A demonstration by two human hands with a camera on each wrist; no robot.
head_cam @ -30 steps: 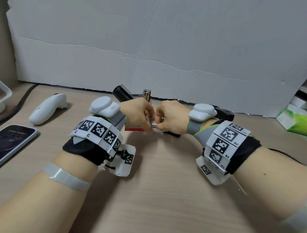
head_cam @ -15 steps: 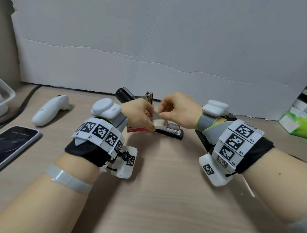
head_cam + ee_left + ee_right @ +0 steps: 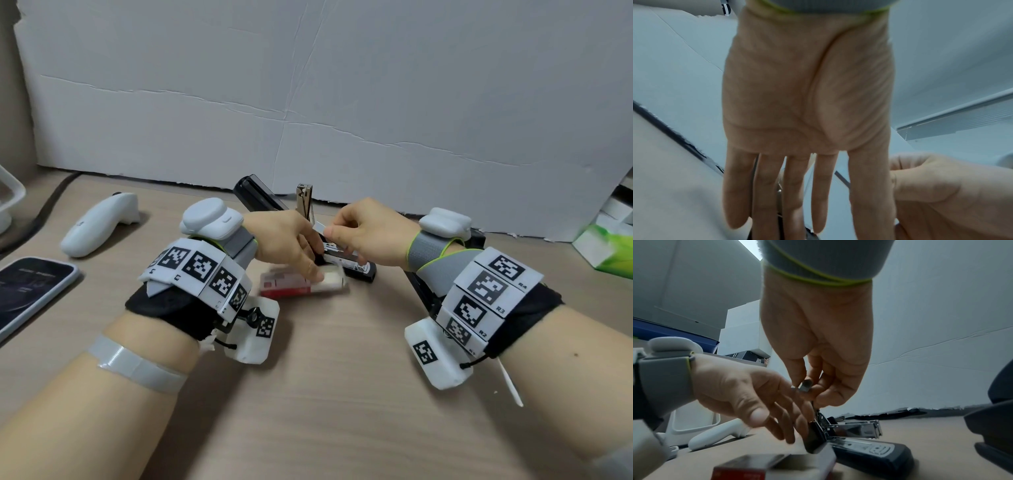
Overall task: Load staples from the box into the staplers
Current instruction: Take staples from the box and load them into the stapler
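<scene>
A black stapler [image 3: 356, 269] lies in the middle of the table with its metal magazine arm [image 3: 305, 202] standing upright and its channel [image 3: 861, 428] bared. My right hand [image 3: 327, 231] pinches a short strip of staples [image 3: 804, 386] just above that stapler. The red staple box [image 3: 291, 286] lies in front of it with its white tray slid out. My left hand [image 3: 301, 257] reaches over the box with straight fingers [image 3: 793, 203] and holds nothing. A second dark stapler [image 3: 992, 426] sits behind my right wrist, mostly hidden.
A white controller [image 3: 99, 229] and a phone [image 3: 27, 291] lie at the left. A green carton [image 3: 609, 250] sits at the far right. A white board [image 3: 308, 102] walls off the back of the wooden table [image 3: 325, 394].
My right hand has risen out of the box with a strip of staples. My left hand has let go of the box, which now lies on the table with its tray out.
</scene>
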